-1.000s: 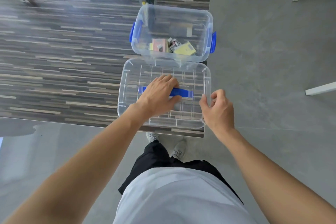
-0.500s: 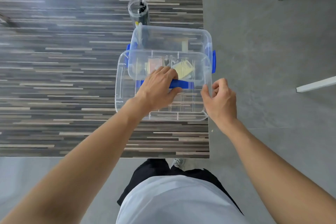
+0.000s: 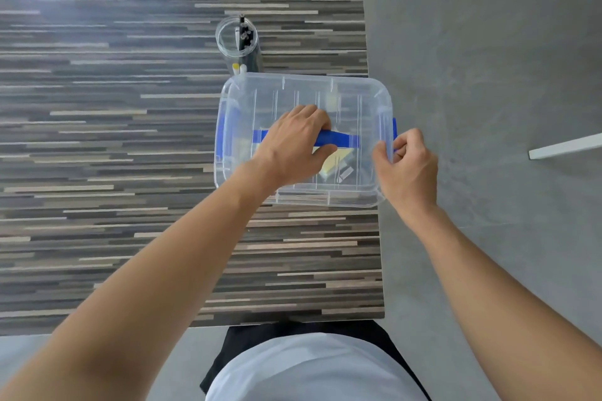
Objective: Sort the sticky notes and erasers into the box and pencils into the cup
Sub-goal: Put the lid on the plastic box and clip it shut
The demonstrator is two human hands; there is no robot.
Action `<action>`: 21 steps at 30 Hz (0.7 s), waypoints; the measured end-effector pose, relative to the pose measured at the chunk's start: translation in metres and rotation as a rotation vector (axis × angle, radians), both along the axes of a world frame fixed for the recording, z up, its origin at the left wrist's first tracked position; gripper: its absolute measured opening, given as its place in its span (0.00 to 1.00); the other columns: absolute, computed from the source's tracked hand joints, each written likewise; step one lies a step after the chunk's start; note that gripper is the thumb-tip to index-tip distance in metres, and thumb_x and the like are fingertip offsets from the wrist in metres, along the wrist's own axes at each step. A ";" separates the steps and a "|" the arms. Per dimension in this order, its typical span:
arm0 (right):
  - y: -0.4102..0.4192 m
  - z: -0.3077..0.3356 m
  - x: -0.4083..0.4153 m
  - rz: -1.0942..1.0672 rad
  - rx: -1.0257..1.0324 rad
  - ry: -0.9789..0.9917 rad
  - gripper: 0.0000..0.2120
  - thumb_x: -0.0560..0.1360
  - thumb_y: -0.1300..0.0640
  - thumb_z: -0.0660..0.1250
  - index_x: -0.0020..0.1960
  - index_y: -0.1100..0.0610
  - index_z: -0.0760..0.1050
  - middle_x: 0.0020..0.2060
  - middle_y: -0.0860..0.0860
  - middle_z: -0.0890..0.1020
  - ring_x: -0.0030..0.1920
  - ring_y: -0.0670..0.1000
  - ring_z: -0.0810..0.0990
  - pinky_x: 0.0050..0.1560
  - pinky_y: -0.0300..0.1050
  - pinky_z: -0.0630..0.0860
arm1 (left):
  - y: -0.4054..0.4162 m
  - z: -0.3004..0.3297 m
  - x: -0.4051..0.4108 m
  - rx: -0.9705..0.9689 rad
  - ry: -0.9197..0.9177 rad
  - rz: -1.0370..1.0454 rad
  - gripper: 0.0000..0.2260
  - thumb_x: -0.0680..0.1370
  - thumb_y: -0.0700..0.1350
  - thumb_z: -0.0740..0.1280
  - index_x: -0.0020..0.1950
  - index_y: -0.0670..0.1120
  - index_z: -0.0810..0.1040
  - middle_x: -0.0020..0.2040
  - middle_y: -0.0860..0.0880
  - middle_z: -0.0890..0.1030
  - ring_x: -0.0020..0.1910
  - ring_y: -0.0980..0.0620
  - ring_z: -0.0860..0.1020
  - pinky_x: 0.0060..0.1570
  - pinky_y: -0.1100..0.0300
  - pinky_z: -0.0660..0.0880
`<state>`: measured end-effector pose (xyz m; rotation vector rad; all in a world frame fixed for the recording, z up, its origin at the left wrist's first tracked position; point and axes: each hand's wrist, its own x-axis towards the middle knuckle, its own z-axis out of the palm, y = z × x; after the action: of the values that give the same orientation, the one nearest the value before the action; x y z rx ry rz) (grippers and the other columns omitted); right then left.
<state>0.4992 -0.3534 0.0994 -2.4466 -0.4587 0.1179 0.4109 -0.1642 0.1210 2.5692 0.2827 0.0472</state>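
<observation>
A clear plastic box [image 3: 228, 172] with blue side clips stands near the table's right edge, and its clear lid [image 3: 355, 98] now lies on top of it. My left hand [image 3: 293, 143] grips the lid's blue handle [image 3: 342, 139] in the middle. My right hand [image 3: 407, 166] pinches the lid's right rim by the blue clip. Through the lid I make out yellow sticky notes [image 3: 332, 161] and small erasers, blurred. Behind the box stands a clear cup [image 3: 236, 37] with several dark pencils upright in it.
The striped wood-pattern table [image 3: 114, 140] ends just right of the box and close to my body. Grey floor lies to the right, with white furniture legs [image 3: 563, 146] at the far right.
The lid was lying on the table in front of the box. Both hands lifted it and carried it away from me onto the box, which it now covers.
</observation>
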 end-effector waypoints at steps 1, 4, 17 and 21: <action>0.001 -0.001 0.002 -0.003 0.003 -0.001 0.13 0.75 0.48 0.65 0.41 0.56 0.67 0.28 0.46 0.70 0.27 0.44 0.69 0.27 0.36 0.61 | 0.001 -0.001 0.003 -0.001 -0.001 -0.005 0.10 0.77 0.49 0.69 0.51 0.43 0.76 0.46 0.48 0.77 0.45 0.48 0.73 0.47 0.60 0.67; 0.002 -0.006 0.010 -0.010 0.007 0.003 0.14 0.75 0.48 0.66 0.41 0.57 0.67 0.28 0.48 0.71 0.27 0.47 0.70 0.27 0.38 0.64 | 0.004 -0.005 0.012 -0.009 0.003 -0.015 0.10 0.77 0.49 0.69 0.51 0.44 0.76 0.46 0.49 0.77 0.45 0.49 0.72 0.47 0.62 0.65; 0.008 -0.014 0.015 -0.013 0.001 0.014 0.14 0.76 0.49 0.65 0.43 0.58 0.68 0.28 0.45 0.69 0.26 0.43 0.69 0.27 0.34 0.62 | 0.006 -0.025 0.013 -0.014 -0.076 0.009 0.09 0.76 0.48 0.68 0.49 0.44 0.75 0.44 0.49 0.76 0.42 0.49 0.71 0.46 0.59 0.69; 0.008 -0.015 0.013 -0.024 -0.005 0.000 0.14 0.77 0.48 0.65 0.43 0.59 0.68 0.29 0.47 0.70 0.27 0.44 0.69 0.28 0.35 0.62 | 0.004 -0.029 0.011 -0.004 -0.128 0.025 0.08 0.76 0.48 0.68 0.50 0.44 0.76 0.44 0.49 0.76 0.41 0.51 0.69 0.47 0.57 0.71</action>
<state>0.5127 -0.3455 0.0839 -2.4564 -0.4291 0.1088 0.4217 -0.1604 0.0922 2.5458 0.2658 0.2194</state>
